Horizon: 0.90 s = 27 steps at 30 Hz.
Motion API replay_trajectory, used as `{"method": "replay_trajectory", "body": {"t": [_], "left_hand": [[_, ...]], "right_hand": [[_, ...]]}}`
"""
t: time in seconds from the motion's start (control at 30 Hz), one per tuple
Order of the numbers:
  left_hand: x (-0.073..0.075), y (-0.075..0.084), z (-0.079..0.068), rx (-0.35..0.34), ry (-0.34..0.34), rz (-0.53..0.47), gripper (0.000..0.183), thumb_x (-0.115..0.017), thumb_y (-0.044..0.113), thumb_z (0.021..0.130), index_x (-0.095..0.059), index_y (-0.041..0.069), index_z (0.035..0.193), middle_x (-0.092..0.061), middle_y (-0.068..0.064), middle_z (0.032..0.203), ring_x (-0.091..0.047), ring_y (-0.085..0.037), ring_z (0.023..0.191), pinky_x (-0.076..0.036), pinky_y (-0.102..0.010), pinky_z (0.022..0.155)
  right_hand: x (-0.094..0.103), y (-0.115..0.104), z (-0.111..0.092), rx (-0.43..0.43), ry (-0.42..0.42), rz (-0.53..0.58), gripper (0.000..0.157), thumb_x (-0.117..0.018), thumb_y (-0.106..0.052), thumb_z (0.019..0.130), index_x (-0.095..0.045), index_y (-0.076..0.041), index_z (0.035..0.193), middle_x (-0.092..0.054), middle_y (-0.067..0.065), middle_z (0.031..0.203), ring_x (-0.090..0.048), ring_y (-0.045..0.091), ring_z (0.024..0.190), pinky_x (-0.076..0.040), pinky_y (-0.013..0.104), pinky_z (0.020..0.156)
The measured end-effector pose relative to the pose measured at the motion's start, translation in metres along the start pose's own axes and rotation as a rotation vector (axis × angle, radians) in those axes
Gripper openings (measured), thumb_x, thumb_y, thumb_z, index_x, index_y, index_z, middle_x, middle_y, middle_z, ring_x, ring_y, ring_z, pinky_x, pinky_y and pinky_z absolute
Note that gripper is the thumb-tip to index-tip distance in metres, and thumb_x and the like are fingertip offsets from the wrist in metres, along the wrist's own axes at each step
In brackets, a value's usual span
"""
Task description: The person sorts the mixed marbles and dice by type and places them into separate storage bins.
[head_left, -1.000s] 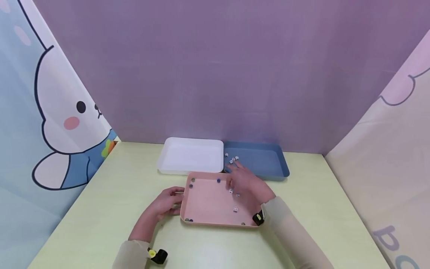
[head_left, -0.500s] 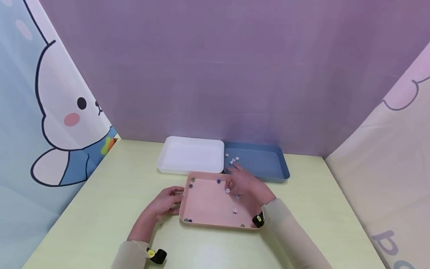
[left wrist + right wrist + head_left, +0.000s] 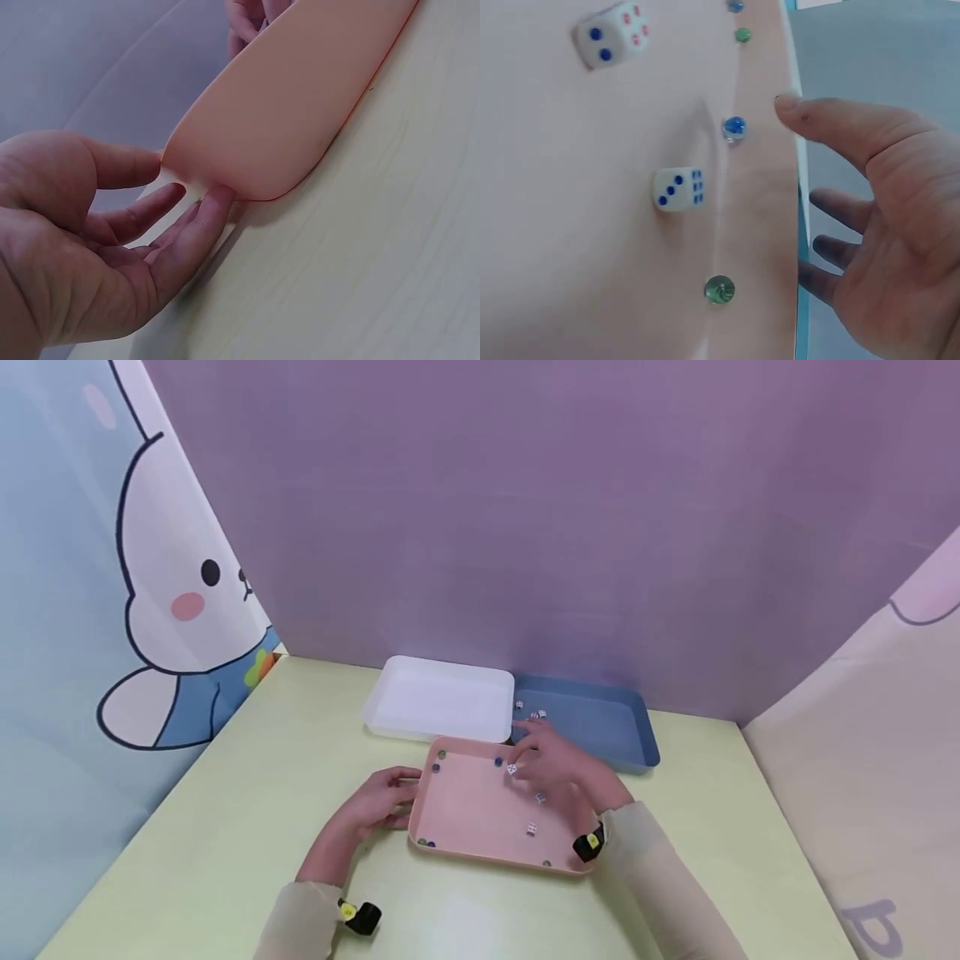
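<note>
A pink tray holds white dice, including one die and another die, plus several glass marbles such as a blue marble and a green marble. My right hand pinches a white die over the tray's far right part; in the right wrist view that die is hidden by the thumb. The other fingers reach over the blue tray. My left hand rests against the pink tray's left wall, relaxed fingertips touching its outer side.
Several dice lie in the blue tray's left part. A white tray stands left of it, behind the pink tray. The table ends at a purple backdrop, with printed curtains at both sides.
The right hand has moved slightly toward the blue tray, and the pinched die has risen from near the middle toward the pink tray's far edge. The left hand stays at the tray.
</note>
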<state>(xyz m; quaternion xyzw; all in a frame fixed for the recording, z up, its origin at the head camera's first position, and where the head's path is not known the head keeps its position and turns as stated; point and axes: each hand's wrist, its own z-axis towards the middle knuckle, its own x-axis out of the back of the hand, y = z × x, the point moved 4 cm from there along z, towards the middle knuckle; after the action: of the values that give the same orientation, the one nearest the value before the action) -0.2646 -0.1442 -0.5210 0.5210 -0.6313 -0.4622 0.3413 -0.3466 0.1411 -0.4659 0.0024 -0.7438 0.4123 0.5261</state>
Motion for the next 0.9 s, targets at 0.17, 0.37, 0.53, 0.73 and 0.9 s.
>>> {"method": "replay_trajectory", "body": {"t": [0.17, 0.37, 0.53, 0.73, 0.9], "left_hand": [[-0.007, 0.003, 0.005, -0.011, -0.040, 0.017, 0.039, -0.054, 0.010, 0.099, -0.047, -0.004, 0.135, -0.058, -0.021, 0.122, -0.065, -0.029, 0.097, -0.058, -0.042, 0.071], [-0.008, 0.003, 0.007, 0.002, -0.013, 0.017, 0.037, -0.053, 0.008, 0.099, -0.049, -0.004, 0.134, -0.060, -0.019, 0.118, -0.065, -0.029, 0.097, -0.058, -0.042, 0.071], [-0.008, 0.003, 0.009, -0.001, -0.008, 0.011, 0.037, -0.053, 0.008, 0.099, -0.050, -0.003, 0.134, -0.061, -0.018, 0.117, -0.066, -0.029, 0.096, -0.058, -0.043, 0.071], [-0.003, 0.001, 0.007, 0.014, 0.028, 0.010, 0.038, -0.056, 0.009, 0.098, -0.050, -0.002, 0.133, -0.061, -0.019, 0.115, -0.065, -0.029, 0.094, -0.058, -0.043, 0.070], [0.001, -0.002, 0.006, 0.024, 0.025, -0.003, 0.038, -0.056, 0.009, 0.098, -0.050, -0.002, 0.133, -0.060, -0.020, 0.116, -0.065, -0.029, 0.094, -0.058, -0.044, 0.071]], "right_hand": [[0.010, 0.008, -0.009, 0.061, 0.061, 0.093, 0.011, -0.076, -0.018, 0.085, -0.077, -0.016, 0.096, -0.028, 0.019, 0.154, -0.012, 0.043, 0.143, -0.025, 0.063, 0.107], [0.020, 0.016, -0.015, 0.058, 0.128, 0.230, 0.015, -0.076, -0.021, 0.086, -0.076, -0.014, 0.100, -0.029, 0.017, 0.154, -0.012, 0.040, 0.144, -0.026, 0.064, 0.106], [0.030, 0.023, -0.018, 0.042, 0.214, 0.257, 0.016, -0.077, -0.017, 0.084, -0.076, -0.013, 0.099, -0.032, 0.017, 0.153, -0.021, 0.039, 0.142, -0.032, 0.064, 0.102], [0.035, 0.033, -0.017, -0.008, 0.251, 0.253, 0.022, -0.076, -0.024, 0.086, -0.075, -0.013, 0.104, -0.031, 0.013, 0.154, -0.021, 0.037, 0.142, -0.028, 0.065, 0.104], [0.041, 0.046, -0.019, -0.025, 0.304, 0.287, 0.026, -0.076, -0.024, 0.086, -0.074, -0.008, 0.106, -0.030, 0.013, 0.155, -0.021, 0.037, 0.142, -0.029, 0.064, 0.105]]}}
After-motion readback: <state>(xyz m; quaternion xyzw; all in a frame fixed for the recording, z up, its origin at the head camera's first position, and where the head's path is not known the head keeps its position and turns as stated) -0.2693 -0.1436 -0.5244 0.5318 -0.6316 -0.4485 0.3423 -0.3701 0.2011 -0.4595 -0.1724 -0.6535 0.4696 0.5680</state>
